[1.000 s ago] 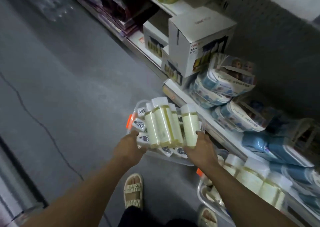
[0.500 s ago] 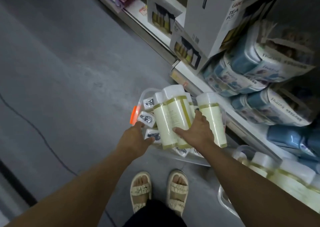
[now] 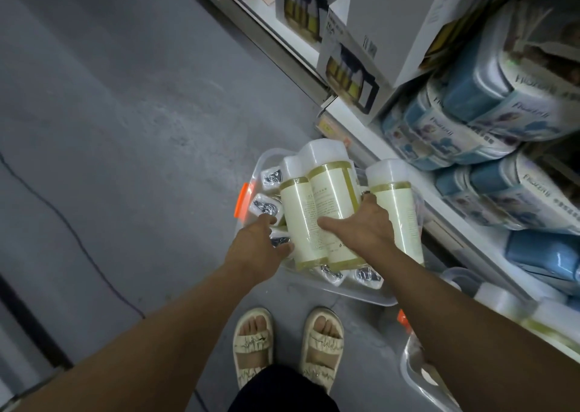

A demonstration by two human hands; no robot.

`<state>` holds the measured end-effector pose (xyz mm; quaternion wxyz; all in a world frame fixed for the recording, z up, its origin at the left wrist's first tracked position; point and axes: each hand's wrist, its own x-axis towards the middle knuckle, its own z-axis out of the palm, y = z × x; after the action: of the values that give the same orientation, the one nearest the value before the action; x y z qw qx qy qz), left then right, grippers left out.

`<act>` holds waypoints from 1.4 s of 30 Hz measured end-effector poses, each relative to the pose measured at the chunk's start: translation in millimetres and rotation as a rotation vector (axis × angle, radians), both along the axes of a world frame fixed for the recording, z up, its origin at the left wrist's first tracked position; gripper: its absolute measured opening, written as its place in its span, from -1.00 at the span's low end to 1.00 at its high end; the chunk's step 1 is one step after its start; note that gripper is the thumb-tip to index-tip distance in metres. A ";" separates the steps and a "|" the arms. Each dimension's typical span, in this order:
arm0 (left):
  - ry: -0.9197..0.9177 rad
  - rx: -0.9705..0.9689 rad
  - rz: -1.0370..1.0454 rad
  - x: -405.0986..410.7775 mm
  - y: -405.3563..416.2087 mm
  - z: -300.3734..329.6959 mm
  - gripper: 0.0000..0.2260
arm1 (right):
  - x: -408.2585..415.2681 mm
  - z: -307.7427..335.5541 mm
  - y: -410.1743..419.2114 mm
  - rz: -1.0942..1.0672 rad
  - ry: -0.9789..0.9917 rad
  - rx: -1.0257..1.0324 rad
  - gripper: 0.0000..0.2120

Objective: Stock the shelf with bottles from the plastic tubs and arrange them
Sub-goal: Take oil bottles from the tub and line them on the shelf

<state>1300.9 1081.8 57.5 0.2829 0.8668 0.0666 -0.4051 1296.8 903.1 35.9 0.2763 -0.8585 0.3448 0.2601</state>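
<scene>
- The right hand point(image 3: 361, 226) lies spread over the pale bottles point(image 3: 317, 210) standing in the clear plastic tub point(image 3: 361, 297); its thumb points toward 9 o'clock across the front of the middle bottle, and its fingers reach into the gap beside the bottle at 3 o'clock point(image 3: 397, 210), seemingly curling round the middle bottle, though the grip is partly hidden
- The left hand point(image 3: 260, 245) is at the tub's 9 o'clock side, fingers loosely bent and fairly narrow, their tips touching the small white-capped items point(image 3: 265, 206) packed beside the tall bottles; whether it pinches one cannot be told
- The tub sits on the grey floor point(image 3: 125, 129) just at the foot of the shelf point(image 3: 452, 223), with an orange clip point(image 3: 241, 199) on its 9 o'clock rim
- The tall bottles have white caps and a gold band under each cap, and stand close together, touching
- A second tub point(image 3: 417, 371) with more bottles shows at 4 o'clock, partly hidden behind the right forearm
- On the shelf from 1 to 3 o'clock lie stacked blue and white wrapped packs point(image 3: 470, 122); at 12 o'clock stand white teapot boxes point(image 3: 354, 75)
- At 6 o'clock the person's two feet in pale strapped sandals point(image 3: 254, 345) stand on the floor, near the tub
- A thin dark cable point(image 3: 62, 220) runs across the floor at 9 o'clock
</scene>
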 end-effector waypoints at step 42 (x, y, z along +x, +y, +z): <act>0.183 -0.744 0.487 45.4 -48.9 181.3 -0.51 | -14.0 210.0 3.2 -0.095 -0.367 0.330 -0.25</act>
<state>1346.3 1032.9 238.8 0.6551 0.6260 0.1433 -0.3980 1282.9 906.3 245.9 0.4827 -0.8174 0.2818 0.1396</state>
